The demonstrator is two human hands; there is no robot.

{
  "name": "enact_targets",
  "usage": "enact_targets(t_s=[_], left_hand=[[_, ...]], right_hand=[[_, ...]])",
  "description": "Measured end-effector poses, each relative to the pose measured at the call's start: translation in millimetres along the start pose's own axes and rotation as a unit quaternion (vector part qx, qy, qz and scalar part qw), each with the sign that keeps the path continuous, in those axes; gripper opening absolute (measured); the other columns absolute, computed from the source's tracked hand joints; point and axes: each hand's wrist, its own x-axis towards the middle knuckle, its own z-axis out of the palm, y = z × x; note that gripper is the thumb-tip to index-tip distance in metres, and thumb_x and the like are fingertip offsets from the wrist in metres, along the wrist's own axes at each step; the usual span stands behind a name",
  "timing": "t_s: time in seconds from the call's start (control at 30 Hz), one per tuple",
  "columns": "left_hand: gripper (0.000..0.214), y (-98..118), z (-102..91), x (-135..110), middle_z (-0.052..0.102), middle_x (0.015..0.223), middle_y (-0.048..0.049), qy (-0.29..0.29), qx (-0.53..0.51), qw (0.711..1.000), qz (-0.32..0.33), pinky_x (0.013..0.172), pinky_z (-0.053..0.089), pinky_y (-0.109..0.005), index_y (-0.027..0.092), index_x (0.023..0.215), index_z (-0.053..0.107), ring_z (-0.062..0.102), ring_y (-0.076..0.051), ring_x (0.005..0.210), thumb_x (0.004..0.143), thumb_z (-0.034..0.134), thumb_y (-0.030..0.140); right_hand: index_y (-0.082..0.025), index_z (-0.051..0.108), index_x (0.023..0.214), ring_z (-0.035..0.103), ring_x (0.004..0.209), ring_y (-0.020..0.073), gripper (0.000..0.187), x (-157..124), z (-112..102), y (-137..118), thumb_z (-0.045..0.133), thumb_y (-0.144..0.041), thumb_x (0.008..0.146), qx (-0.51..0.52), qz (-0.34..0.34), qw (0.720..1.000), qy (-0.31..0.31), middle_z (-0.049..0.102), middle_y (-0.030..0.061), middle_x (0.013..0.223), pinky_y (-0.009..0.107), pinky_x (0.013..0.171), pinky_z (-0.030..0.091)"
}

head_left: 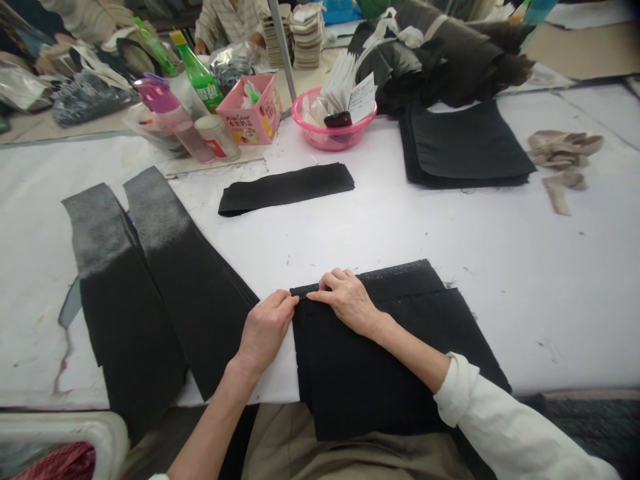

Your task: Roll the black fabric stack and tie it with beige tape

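Black fabric panels (pixel 380 373) lie stacked at the table's front edge, partly hanging over it. At their upper left corner my left hand (pixel 267 327) pinches the fabric edge between thumb and fingers. Close beside it, my right hand (pixel 349 300) lies on the panel, thumb and index finger pressed together at the same top edge. A speckled, shiny strip (pixel 395 272) runs along the upper border of the fabric. To the left, long black fabric strips (pixel 175 267) with greyish upper ends lie close to my left forearm.
A folded black strip (pixel 287 189) lies further back. Behind stand a pink basin (pixel 334 137) with papers, a pink box (pixel 253 117), a pink-capped bottle (pixel 175 120) and a green bottle (pixel 197 73). Stacked black panels (pixel 467 147) and beige scraps (pixel 565 157) lie right. A person (pixel 233 23) sits opposite.
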Motion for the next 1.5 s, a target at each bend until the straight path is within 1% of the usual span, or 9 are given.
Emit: enact_targets(t_s=[0.13, 0.3, 0.43, 0.57, 0.7, 0.9, 1.13, 1.33, 1.5], left_hand=[[0.021, -3, -1.7, 1, 0.06, 0.097, -0.0048, -0.005, -0.01, 1.0, 0.014, 0.078, 0.047, -0.027, 0.017, 0.098, 0.06, 0.058, -0.016, 0.086, 0.097, 0.039, 0.02], [0.019, -8, -0.5, 2, 0.059, 0.098, -0.0059, -0.02, 0.037, 0.998, 0.049, 0.078, 0.048, -0.029, 0.017, 0.104, 0.058, 0.058, -0.017, 0.087, 0.096, 0.04, 0.018], [0.015, -12, 2.7, 2, 0.058, 0.096, -0.0049, -0.011, 0.048, 0.997, 0.061, 0.076, 0.049, -0.029, 0.017, 0.104, 0.058, 0.057, -0.017, 0.085, 0.094, 0.046, 0.016], [0.014, -12, 6.0, 2, 0.057, 0.095, -0.0046, 0.003, 0.071, 0.995, 0.072, 0.075, 0.049, -0.029, 0.016, 0.103, 0.057, 0.057, -0.018, 0.085, 0.092, 0.048, 0.014], [0.014, -11, 7.4, 1, 0.057, 0.095, -0.0045, 0.016, 0.086, 0.993, 0.081, 0.073, 0.049, -0.029, 0.016, 0.103, 0.057, 0.057, -0.018, 0.085, 0.092, 0.049, 0.014], [0.013, -8, 6.4, 0, 0.058, 0.094, -0.0048, 0.026, 0.118, 0.989, 0.087, 0.07, 0.049, -0.03, 0.016, 0.101, 0.058, 0.057, -0.019, 0.084, 0.091, 0.051, 0.014], [0.013, -3, 4.6, 3, 0.058, 0.091, -0.0058, 0.023, 0.158, 0.983, 0.094, 0.069, 0.05, -0.031, 0.014, 0.099, 0.059, 0.056, -0.019, 0.081, 0.09, 0.05, 0.012], [0.014, 1, 3.7, 3, 0.058, 0.09, -0.0068, 0.021, 0.164, 0.982, 0.096, 0.072, 0.051, -0.031, 0.013, 0.098, 0.06, 0.055, -0.02, 0.082, 0.09, 0.049, 0.01], [0.014, 6, -0.9, 5, 0.057, 0.088, -0.0069, 0.002, 0.181, 0.979, 0.093, 0.071, 0.051, -0.033, 0.013, 0.098, 0.061, 0.054, -0.021, 0.081, 0.088, 0.051, 0.009]], right_hand=[[-0.031, 0.069, 0.107, 0.045, 0.086, 0.0187, 0.025, 0, 0, 0, 0.048, -0.024, 0.095, 0.002, 0.004, 1.0, 0.002, 0.058, 0.0043, 0.091, 0.034, 0.075, 0.033], [-0.031, 0.07, 0.106, 0.044, 0.085, 0.0181, 0.024, 0, 0, 0, 0.05, -0.023, 0.095, 0.012, 0.01, 1.0, 0.002, 0.058, 0.0042, 0.091, 0.034, 0.074, 0.032], [-0.031, 0.07, 0.106, 0.044, 0.085, 0.0177, 0.024, 0, 1, 0, 0.05, -0.023, 0.095, 0.015, 0.009, 1.0, 0.005, 0.057, 0.004, 0.09, 0.033, 0.073, 0.031], [-0.031, 0.069, 0.108, 0.043, 0.085, 0.0178, 0.025, 0, 2, 1, 0.049, -0.023, 0.095, 0.016, 0.005, 1.0, 0.003, 0.057, 0.0039, 0.091, 0.033, 0.074, 0.03], [-0.033, 0.067, 0.11, 0.043, 0.086, 0.0177, 0.025, 0, 2, 1, 0.049, -0.024, 0.095, 0.012, 0.002, 1.0, 0.006, 0.056, 0.0035, 0.091, 0.034, 0.075, 0.03], [-0.033, 0.068, 0.109, 0.044, 0.086, 0.0176, 0.026, 0, 1, 0, 0.048, -0.023, 0.095, 0.013, 0.003, 1.0, 0.001, 0.056, 0.0038, 0.091, 0.034, 0.074, 0.029], [-0.032, 0.067, 0.11, 0.043, 0.086, 0.0177, 0.026, 0, 0, -1, 0.049, -0.021, 0.095, 0.016, 0.009, 1.0, -0.003, 0.056, 0.0043, 0.091, 0.034, 0.074, 0.03], [-0.033, 0.066, 0.111, 0.043, 0.087, 0.0176, 0.025, 0, 1, 0, 0.047, -0.025, 0.096, 0.001, -0.008, 1.0, 0.003, 0.055, 0.0037, 0.091, 0.033, 0.075, 0.03], [-0.033, 0.067, 0.109, 0.042, 0.086, 0.0178, 0.023, 1, 1, -2, 0.049, -0.027, 0.095, -0.013, -0.013, 1.0, 0.004, 0.054, 0.0035, 0.089, 0.034, 0.075, 0.03]])
